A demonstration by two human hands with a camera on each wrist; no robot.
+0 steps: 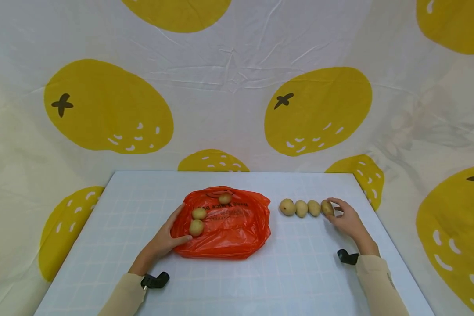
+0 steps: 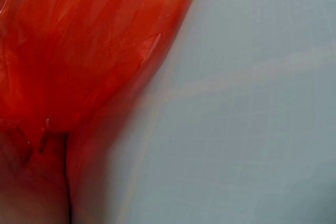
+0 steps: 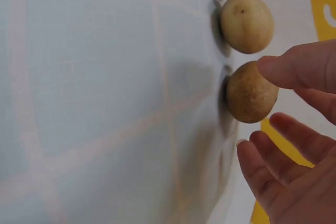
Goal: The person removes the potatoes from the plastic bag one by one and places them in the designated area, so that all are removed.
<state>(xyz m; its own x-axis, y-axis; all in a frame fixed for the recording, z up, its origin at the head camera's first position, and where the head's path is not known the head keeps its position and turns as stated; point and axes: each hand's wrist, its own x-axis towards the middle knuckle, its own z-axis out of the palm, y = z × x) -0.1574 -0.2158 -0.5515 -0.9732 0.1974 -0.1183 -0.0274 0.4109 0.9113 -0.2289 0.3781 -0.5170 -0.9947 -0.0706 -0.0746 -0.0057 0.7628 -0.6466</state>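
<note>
R hand (image 1: 345, 220): thumb & index finger clamped on an oval, tan-brown, smooth-skinned potato (image 1: 327, 207) at the R end of a row; remaining fingers (image 3: 262, 174) spread apart, clear of it (R wrist view). The held potato sits at the surface; contact beneath can't be confirmed.

L hand (image 1: 167, 235): thumb & fingers spread apart, touching the L edge of a thin, shiny, red plastic bag (image 1: 237, 239). Some fingertips hidden. L wrist view shows mostly red film & pale cloth.

Row, next to the held potato, R to L: pale oval potato (image 1: 314, 208), small gap to the held one; second pale oval potato (image 1: 301, 208); larger round yellowish potato (image 1: 287, 207), nearest the bag but apart from it. All close-set, approx. straight line.

Bag: lies flat, crumpled, w/ dark printed lettering. Three more potatoes lie within its outline: round tan potato (image 1: 196, 228) near L thumb; small yellow oval potato (image 1: 199, 213) just beyond it; small brownish potato (image 1: 225, 198) nr. far edge. In or on bag: can't tell.

Wrists: black devices (image 1: 156, 280), one per arm; beige sleeves (image 1: 379, 281).

Surface (image 1: 280, 281): pale, cloth-covered, faint grid lines. Backdrop (image 1: 221, 101): white fabric, wrinkled, w/ lg. yellow fruit prints (image 1: 108, 105).
</note>
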